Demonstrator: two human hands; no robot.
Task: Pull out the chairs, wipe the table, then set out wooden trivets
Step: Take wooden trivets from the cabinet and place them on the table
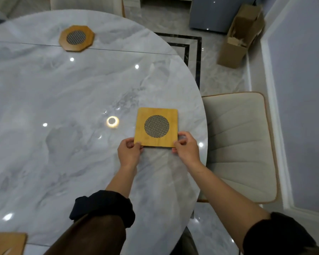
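We are pinching the square trivet's point(156, 127) near corners with both hands point(128, 150) point(187, 145), set apart; it is lying toward twelve o'clock, equally near each, at the table's point(63, 100) three o'clock edge.

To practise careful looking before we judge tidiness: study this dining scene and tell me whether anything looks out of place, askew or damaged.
On the table nothing is spilled or broken. The one oddity is the open cardboard box on the floor beyond the chair: it leans with its flaps open, packing showing.
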